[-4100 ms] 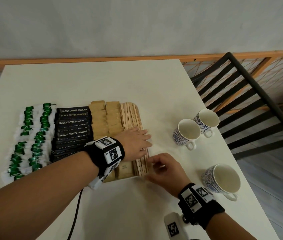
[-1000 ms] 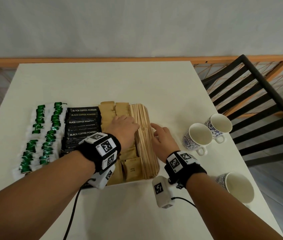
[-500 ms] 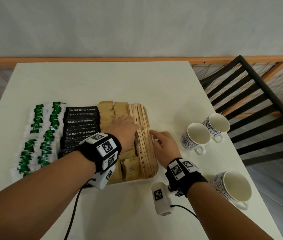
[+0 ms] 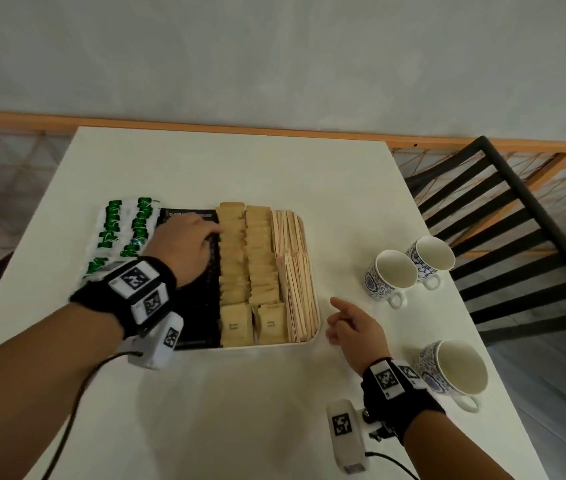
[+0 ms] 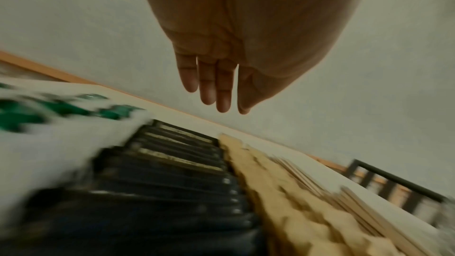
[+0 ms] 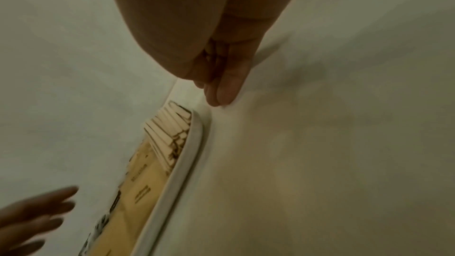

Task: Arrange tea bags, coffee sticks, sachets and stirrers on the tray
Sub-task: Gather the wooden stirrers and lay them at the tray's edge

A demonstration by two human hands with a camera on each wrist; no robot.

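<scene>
Tray (image 4: 314, 308) sits mid-table, and everything below is placed relative to it. What just changed: approx half a sec ago both my hands were on the stirrers (image 4: 296, 278) at the tray's right edge, squaring them up. Now the left hand (image 4: 184, 247) has swung across to the tray's left half, over the black coffee sticks (image 4: 202, 306), fingers straight and together, holding nothing; whether it touches the sticks I can't tell, the wrist view is too blurred. The right hand (image 4: 352, 327) has pulled off the tray onto bare table just right of its front corner, fingers relaxed, nothing in it, index fingertip looks to be on the tabletop.

I read that as stirrers done, attn moving to the coffee row.

Tray looks full: from its left, green-and-white tea bags (image 4: 120, 230), overhanging the left rim so the edge is hidden, then coffee sticks, two columns of tan sachets (image 4: 247, 254), then stirrers in two overlapping bundles. Rows look fairly even. Three cups (image 4: 394, 275) stand well right of the tray, untouched.
</scene>
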